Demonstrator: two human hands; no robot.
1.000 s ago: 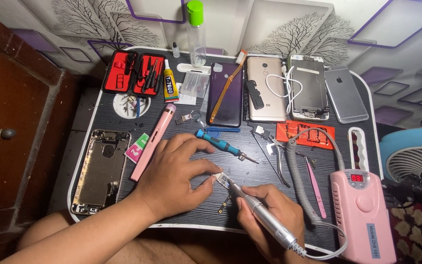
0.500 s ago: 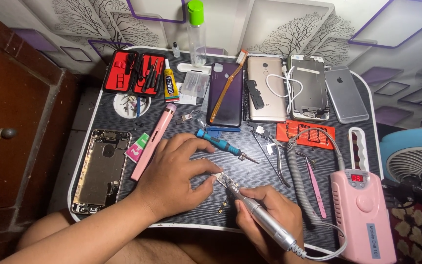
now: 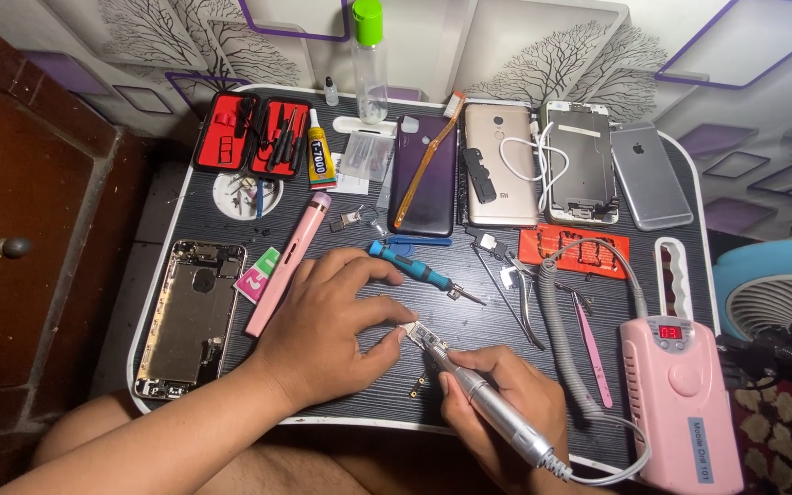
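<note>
My left hand (image 3: 327, 316) rests on the black table (image 3: 469, 312), its fingertips pinching a small circuit board piece (image 3: 419, 335). My right hand (image 3: 506, 403) grips a silver rotary grinding pen (image 3: 488, 408) like a pencil, with its tip on that small piece. A grey coiled cord (image 3: 561, 330) runs from the pen to a pink control box (image 3: 685, 399) at the right. A blue screwdriver (image 3: 410, 269) lies just beyond my left hand.
An opened phone frame (image 3: 190, 316) lies at the left beside a pink tool (image 3: 288, 264). Several phones and back covers (image 3: 501, 165) line the far side, with a red tool case (image 3: 251, 135), a glue tube (image 3: 317, 158), tweezers (image 3: 593, 348) and a bottle (image 3: 370, 60).
The pen and both hands have barely shifted; the tip stays on the small piece.
</note>
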